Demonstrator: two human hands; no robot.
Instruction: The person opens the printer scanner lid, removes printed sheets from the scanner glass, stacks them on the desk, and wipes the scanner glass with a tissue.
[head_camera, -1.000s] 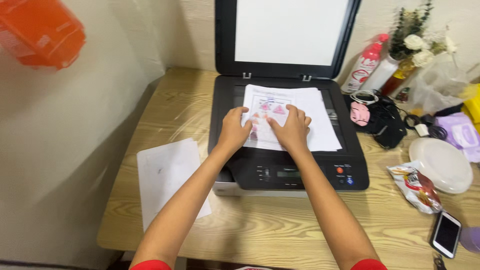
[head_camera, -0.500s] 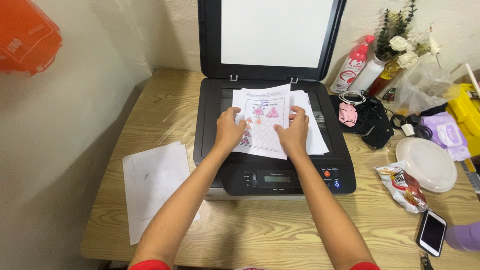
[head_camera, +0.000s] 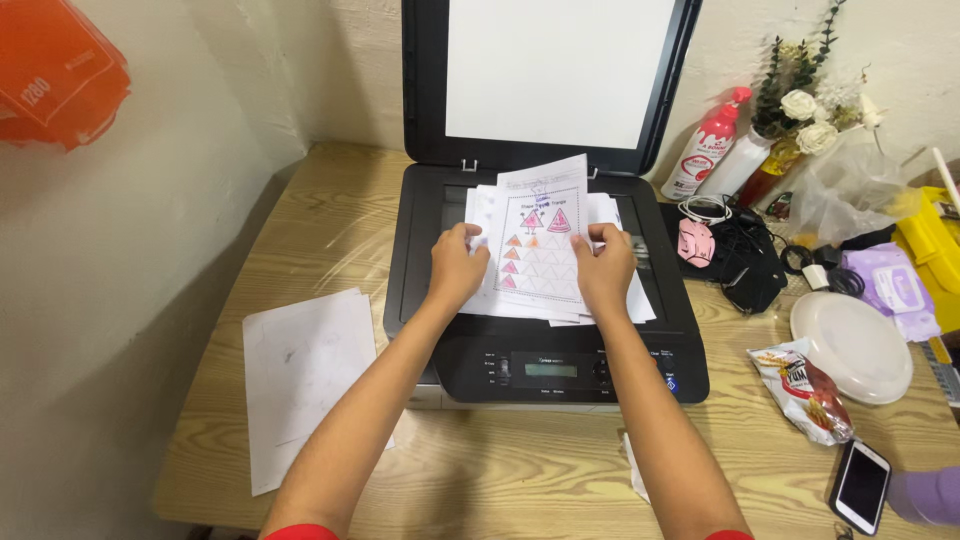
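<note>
A black flatbed scanner-printer (head_camera: 545, 375) sits on a wooden table with its lid (head_camera: 555, 75) raised. Several white sheets lie on its glass. The top sheet (head_camera: 545, 235) shows pink triangles and is tilted up off the pile. My left hand (head_camera: 457, 265) grips that sheet's left edge. My right hand (head_camera: 603, 268) grips its right edge. Both hands rest over the lower part of the paper stack (head_camera: 625, 300).
Loose white sheets (head_camera: 300, 385) lie on the table (head_camera: 300, 210) left of the printer. To the right are a pink bottle (head_camera: 706, 145), flowers (head_camera: 805, 105), black cables (head_camera: 745, 260), a white plate (head_camera: 850, 345), a snack packet (head_camera: 805, 390) and a phone (head_camera: 860, 485). A wall stands at left.
The top printed sheet has been raised off the stack between both hands. The view has shifted left and closer to the printer.
</note>
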